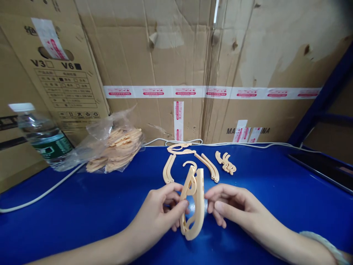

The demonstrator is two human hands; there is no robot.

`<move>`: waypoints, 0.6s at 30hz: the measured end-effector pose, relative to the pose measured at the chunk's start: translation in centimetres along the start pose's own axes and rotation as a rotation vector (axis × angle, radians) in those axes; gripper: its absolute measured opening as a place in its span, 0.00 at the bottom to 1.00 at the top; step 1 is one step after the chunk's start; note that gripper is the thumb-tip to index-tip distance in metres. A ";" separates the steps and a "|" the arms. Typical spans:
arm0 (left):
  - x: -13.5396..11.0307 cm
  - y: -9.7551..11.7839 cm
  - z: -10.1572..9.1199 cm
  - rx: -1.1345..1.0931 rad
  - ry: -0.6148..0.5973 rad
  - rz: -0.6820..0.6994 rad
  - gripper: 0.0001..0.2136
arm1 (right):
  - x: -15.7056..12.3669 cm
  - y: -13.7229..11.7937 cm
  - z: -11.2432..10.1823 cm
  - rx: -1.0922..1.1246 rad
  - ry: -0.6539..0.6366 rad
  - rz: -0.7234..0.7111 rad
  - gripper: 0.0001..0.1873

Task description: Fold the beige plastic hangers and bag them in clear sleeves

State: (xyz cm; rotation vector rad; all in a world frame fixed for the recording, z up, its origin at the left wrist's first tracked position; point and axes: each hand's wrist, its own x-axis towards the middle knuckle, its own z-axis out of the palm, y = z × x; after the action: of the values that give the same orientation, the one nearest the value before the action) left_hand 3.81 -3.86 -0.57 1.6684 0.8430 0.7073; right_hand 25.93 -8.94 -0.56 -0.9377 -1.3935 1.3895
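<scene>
A cream plastic folding hanger (pixel 199 209), folded with its hook pointing up, stands nearly upright above the blue table. My left hand (pixel 169 206) pinches its left arm between thumb and fingers. Just right of the hanger is my right hand (pixel 228 204), its fingers curled loosely and apart, holding nothing; the fingertips are close to the hanger's right arm. Beyond the hands lie loose hanger arms, a pair at the left (pixel 168 169), a pair at the right (pixel 208 167) and more pieces at the back (pixel 180 148). Several small hanger hooks (pixel 226 162) form a little pile.
A clear plastic bag of cream hanger parts (pixel 118 149) sits at the back left, beside a water bottle (pixel 45 136). A white cable (pixel 55 189) runs along the table (pixel 110 213). Cardboard (pixel 154 66) walls the back. A dark flat device (pixel 322 171) lies at the right.
</scene>
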 end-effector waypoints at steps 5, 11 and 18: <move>0.0 0.1 -0.2 -0.005 0.044 -0.006 0.10 | 0.0 -0.1 -0.2 -0.064 -0.050 -0.031 0.16; -0.2 0.4 -0.3 -0.015 0.011 -0.005 0.11 | 0.1 0.0 -0.1 -0.202 0.089 0.016 0.17; 0.3 0.9 -0.5 -0.089 0.115 -0.004 0.15 | 0.4 -0.9 -0.8 -0.175 0.186 0.007 0.17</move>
State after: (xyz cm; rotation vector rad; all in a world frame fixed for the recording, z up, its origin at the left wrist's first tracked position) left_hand 3.77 -3.44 0.42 1.5580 0.8822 0.8327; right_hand 26.63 -8.40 0.36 -1.1565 -1.3865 1.1665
